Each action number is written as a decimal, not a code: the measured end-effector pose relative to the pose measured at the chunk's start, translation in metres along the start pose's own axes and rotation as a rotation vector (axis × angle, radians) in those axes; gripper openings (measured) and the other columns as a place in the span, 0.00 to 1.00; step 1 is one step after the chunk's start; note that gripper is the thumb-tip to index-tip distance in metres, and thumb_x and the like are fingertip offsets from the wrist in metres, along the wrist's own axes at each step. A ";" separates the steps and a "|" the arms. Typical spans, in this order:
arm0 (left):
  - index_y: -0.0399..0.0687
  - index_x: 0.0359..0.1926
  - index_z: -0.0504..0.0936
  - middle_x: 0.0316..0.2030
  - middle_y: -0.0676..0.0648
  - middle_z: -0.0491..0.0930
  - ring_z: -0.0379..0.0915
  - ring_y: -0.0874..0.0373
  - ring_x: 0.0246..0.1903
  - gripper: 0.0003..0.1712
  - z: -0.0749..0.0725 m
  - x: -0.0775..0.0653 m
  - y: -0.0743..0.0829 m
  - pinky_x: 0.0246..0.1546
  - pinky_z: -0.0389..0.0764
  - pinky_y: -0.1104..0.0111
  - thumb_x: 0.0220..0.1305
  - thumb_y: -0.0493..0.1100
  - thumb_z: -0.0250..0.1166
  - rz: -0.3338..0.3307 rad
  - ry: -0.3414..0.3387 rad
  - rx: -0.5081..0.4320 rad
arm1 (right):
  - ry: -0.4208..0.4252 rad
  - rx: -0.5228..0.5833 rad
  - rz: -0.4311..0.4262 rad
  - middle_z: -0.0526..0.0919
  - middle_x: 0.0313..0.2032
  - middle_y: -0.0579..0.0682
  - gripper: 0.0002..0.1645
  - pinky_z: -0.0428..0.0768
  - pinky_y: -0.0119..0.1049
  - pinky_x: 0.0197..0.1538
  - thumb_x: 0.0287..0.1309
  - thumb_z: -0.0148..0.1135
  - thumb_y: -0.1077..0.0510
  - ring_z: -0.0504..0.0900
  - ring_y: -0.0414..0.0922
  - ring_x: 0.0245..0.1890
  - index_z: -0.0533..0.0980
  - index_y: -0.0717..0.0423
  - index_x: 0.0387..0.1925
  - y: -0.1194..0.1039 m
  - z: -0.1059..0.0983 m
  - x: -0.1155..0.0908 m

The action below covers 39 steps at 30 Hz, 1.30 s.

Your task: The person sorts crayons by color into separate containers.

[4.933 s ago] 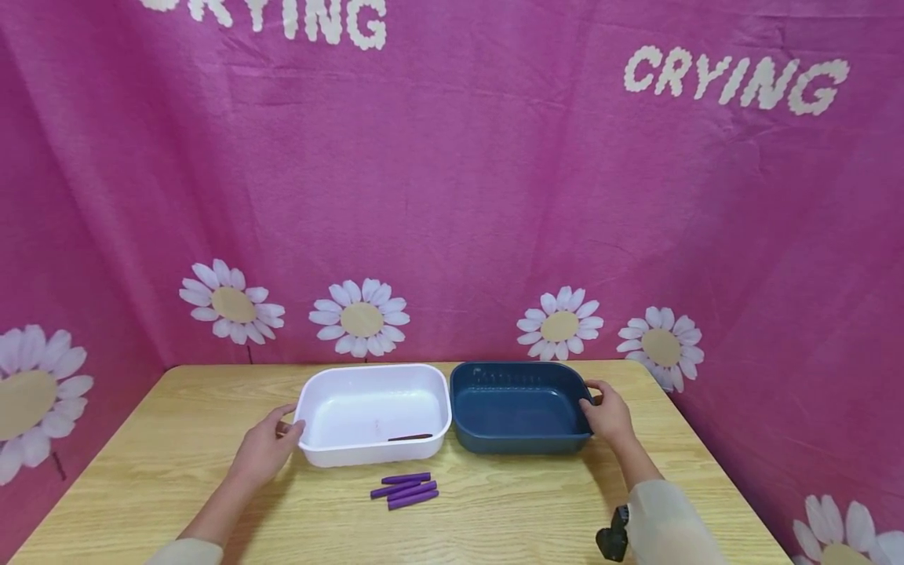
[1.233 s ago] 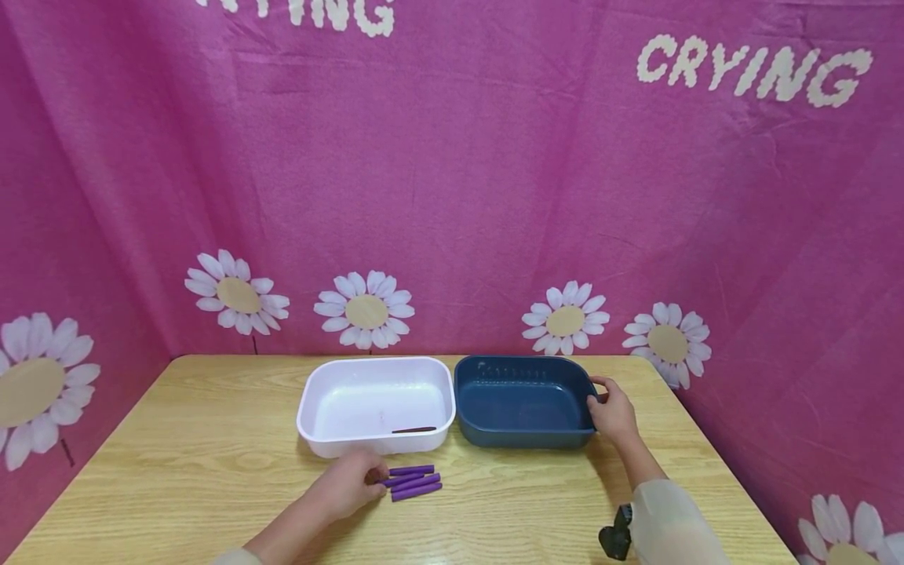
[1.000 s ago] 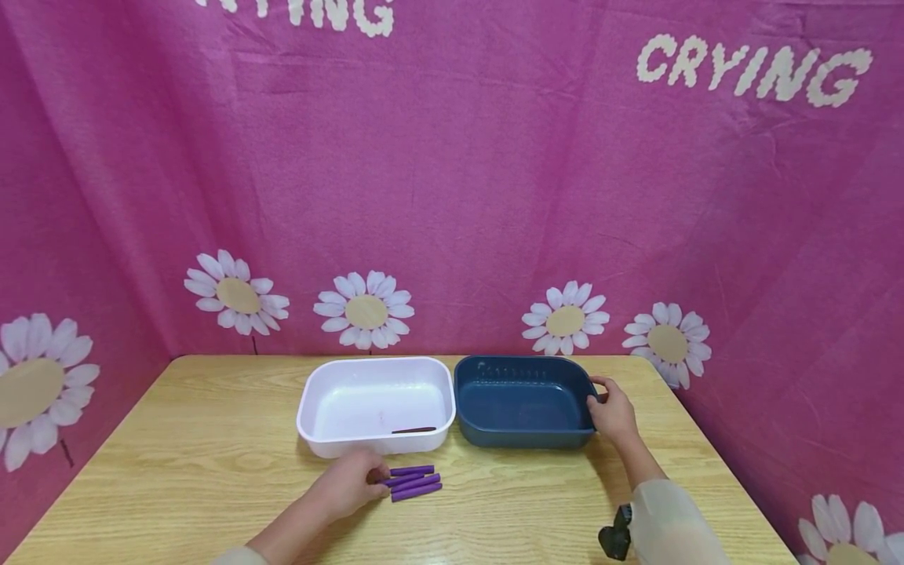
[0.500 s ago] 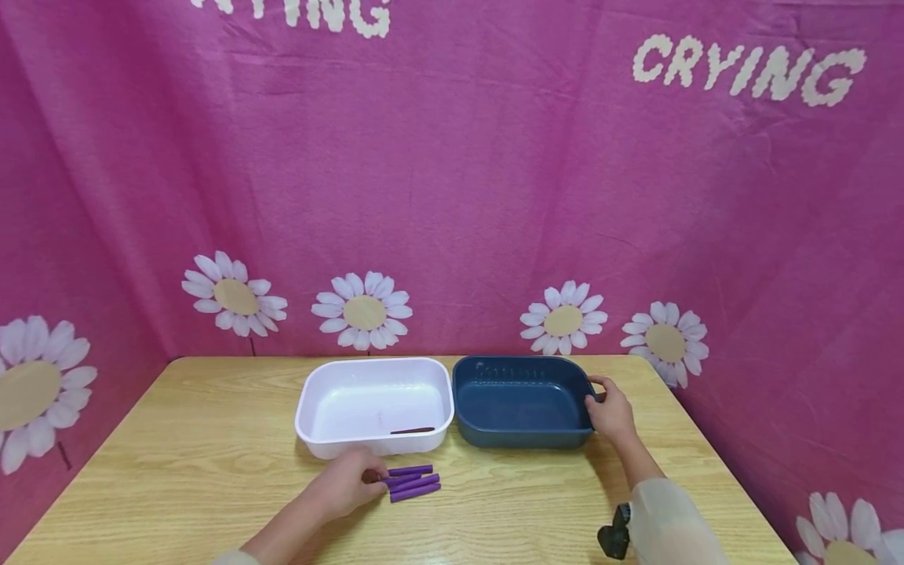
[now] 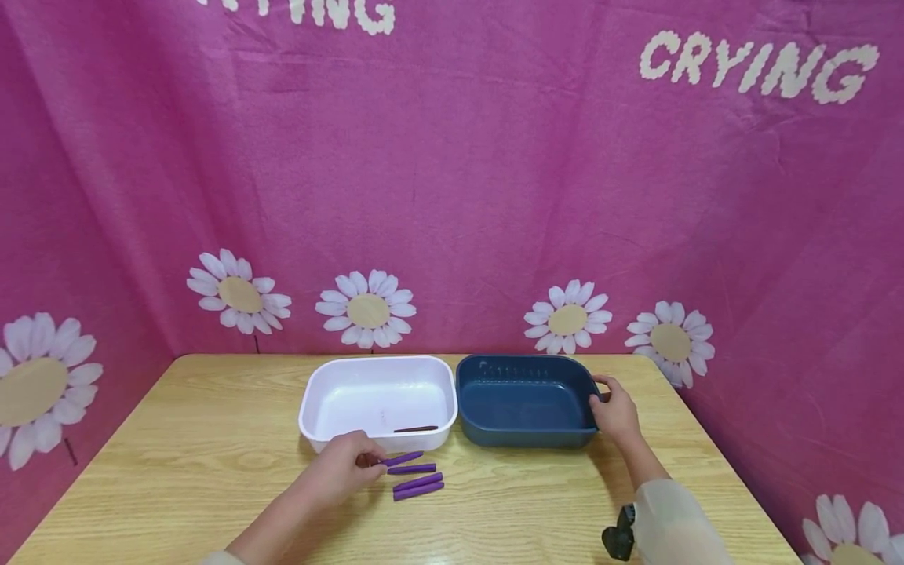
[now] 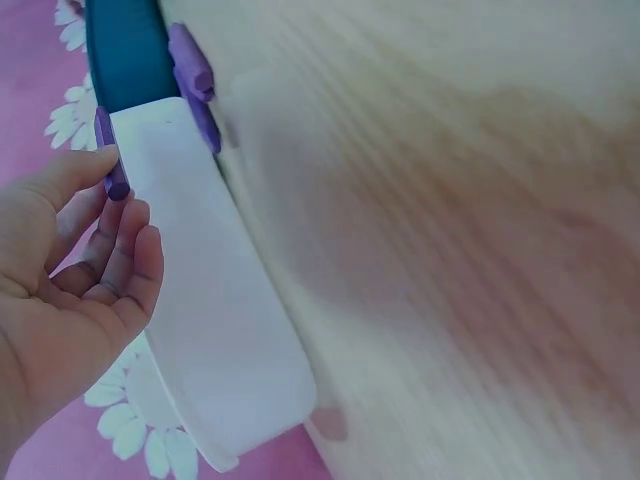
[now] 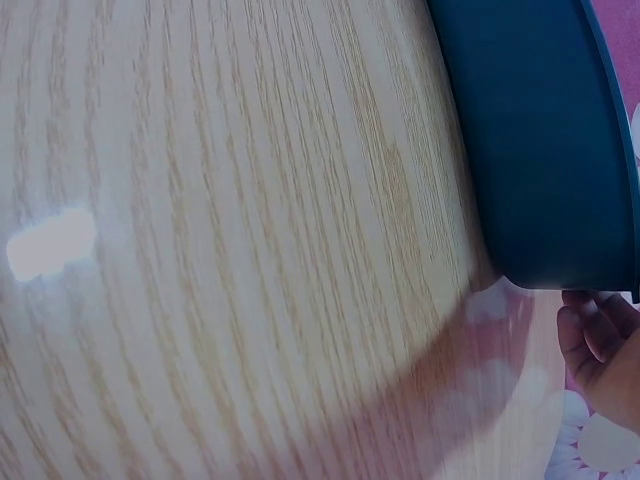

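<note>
My left hand point(image 5: 342, 468) pinches a purple crayon point(image 5: 406, 457) between thumb and fingers, just in front of the white basin point(image 5: 420, 443). In the left wrist view this crayon point(image 6: 110, 160) shows tilted, raised beside the basin's outer wall, with the other fingers loosely curled below it. Three more purple crayons point(image 5: 420, 491) lie on the table close to that hand. My right hand point(image 5: 620, 414) holds the right end of the dark blue basin point(image 5: 526, 437), thumb over the rim, fingers against the outside. The right wrist view shows fingertips point(image 7: 575, 330) tucked under the rim.
Inside the white basin, near its front right, lies a thin dark red stick point(image 5: 417, 429). Both basins stand side by side on the wooden table point(image 5: 523, 510). A pink cloth point(image 5: 452, 196) with daisies hangs behind the table and along both sides.
My left hand has left the white basin's edge, reached to the crayons and lifted one, shifting slightly up and toward the basin. The right hand has stayed on the blue basin.
</note>
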<state>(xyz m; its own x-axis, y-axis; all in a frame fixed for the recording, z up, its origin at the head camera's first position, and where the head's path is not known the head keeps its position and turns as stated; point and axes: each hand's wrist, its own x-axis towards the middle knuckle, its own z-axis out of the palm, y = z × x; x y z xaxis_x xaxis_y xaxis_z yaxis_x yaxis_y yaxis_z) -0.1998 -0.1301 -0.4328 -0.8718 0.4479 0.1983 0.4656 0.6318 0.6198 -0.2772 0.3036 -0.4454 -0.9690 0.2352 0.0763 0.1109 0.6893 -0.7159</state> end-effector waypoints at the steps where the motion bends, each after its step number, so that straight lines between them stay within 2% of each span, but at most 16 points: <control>1: 0.42 0.32 0.86 0.24 0.56 0.73 0.65 0.71 0.25 0.04 0.000 0.001 0.001 0.27 0.70 0.77 0.55 0.38 0.66 -0.006 -0.001 0.004 | 0.002 -0.002 0.001 0.74 0.47 0.70 0.25 0.78 0.50 0.46 0.64 0.47 0.63 0.75 0.60 0.45 0.62 0.63 0.62 0.000 0.000 0.000; 8: 0.45 0.32 0.86 0.25 0.56 0.74 0.67 0.71 0.26 0.04 0.001 0.013 0.011 0.28 0.72 0.77 0.54 0.39 0.67 -0.006 -0.005 0.006 | -0.010 -0.007 0.000 0.74 0.47 0.71 0.25 0.78 0.50 0.46 0.64 0.47 0.62 0.74 0.60 0.44 0.62 0.63 0.63 0.001 0.000 0.002; 15: 0.43 0.33 0.86 0.24 0.55 0.74 0.66 0.69 0.25 0.05 0.001 0.030 0.022 0.27 0.71 0.76 0.54 0.38 0.67 0.032 0.018 0.012 | 0.010 -0.012 -0.007 0.75 0.46 0.70 0.25 0.78 0.50 0.45 0.63 0.48 0.63 0.75 0.60 0.44 0.63 0.63 0.62 0.001 0.001 0.002; 22: 0.43 0.33 0.86 0.25 0.54 0.75 0.67 0.66 0.26 0.06 0.002 0.047 0.031 0.28 0.71 0.76 0.55 0.40 0.67 -0.006 0.002 0.012 | -0.006 -0.007 0.008 0.73 0.48 0.71 0.26 0.79 0.50 0.46 0.64 0.47 0.62 0.74 0.61 0.45 0.61 0.62 0.63 0.002 0.002 0.003; 35: 0.43 0.33 0.86 0.25 0.52 0.76 0.68 0.63 0.27 0.05 0.004 0.076 0.038 0.30 0.70 0.74 0.56 0.39 0.66 -0.023 -0.004 0.009 | -0.010 -0.004 0.007 0.73 0.49 0.71 0.26 0.79 0.51 0.47 0.64 0.47 0.63 0.74 0.61 0.46 0.61 0.63 0.63 0.003 0.002 0.002; 39: 0.42 0.32 0.86 0.24 0.51 0.76 0.68 0.63 0.27 0.05 0.004 0.087 0.040 0.28 0.70 0.75 0.55 0.38 0.66 0.009 0.023 0.028 | -0.011 -0.004 0.005 0.73 0.49 0.71 0.26 0.79 0.51 0.47 0.64 0.47 0.63 0.74 0.61 0.46 0.61 0.63 0.63 0.001 0.002 0.002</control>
<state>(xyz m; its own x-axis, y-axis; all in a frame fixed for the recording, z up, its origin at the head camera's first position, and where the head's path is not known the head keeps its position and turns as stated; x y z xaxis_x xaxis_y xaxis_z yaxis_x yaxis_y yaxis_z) -0.2561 -0.0634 -0.3939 -0.8709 0.4388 0.2211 0.4767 0.6454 0.5968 -0.2791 0.3035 -0.4473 -0.9708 0.2311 0.0643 0.1171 0.6905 -0.7138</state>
